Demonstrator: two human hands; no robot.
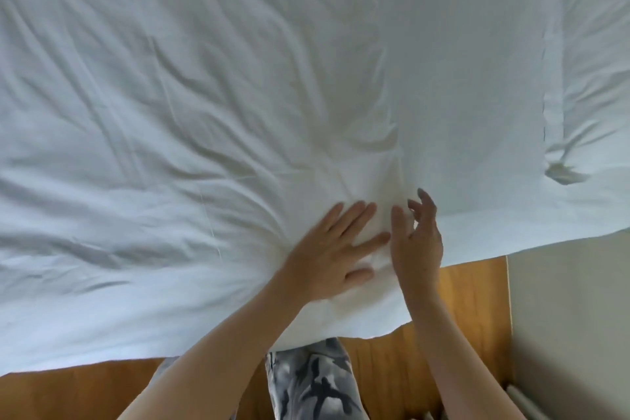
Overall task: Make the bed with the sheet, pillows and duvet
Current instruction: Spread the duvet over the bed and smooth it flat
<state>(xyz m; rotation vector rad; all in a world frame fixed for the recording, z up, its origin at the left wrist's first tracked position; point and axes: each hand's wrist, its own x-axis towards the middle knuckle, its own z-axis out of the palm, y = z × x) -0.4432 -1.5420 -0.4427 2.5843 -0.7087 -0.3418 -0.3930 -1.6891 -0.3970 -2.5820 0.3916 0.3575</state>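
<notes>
Duvet (pixel 238 95) flat across bed, left hand (pixel 335 249) flat on it.

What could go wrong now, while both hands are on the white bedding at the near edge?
The left hand only presses flat, so the duvet may slide toward the wooden floor, where its edge already overhangs. Smoothing only here may leave the creases farther left. The right hand grips nothing.

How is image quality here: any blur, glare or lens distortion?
Head view: soft even daylight, no glare; white bedding shows only gentle crease shadows; its near edge bows from wide-angle distortion; the left hand and right hand look slightly soft.
</notes>
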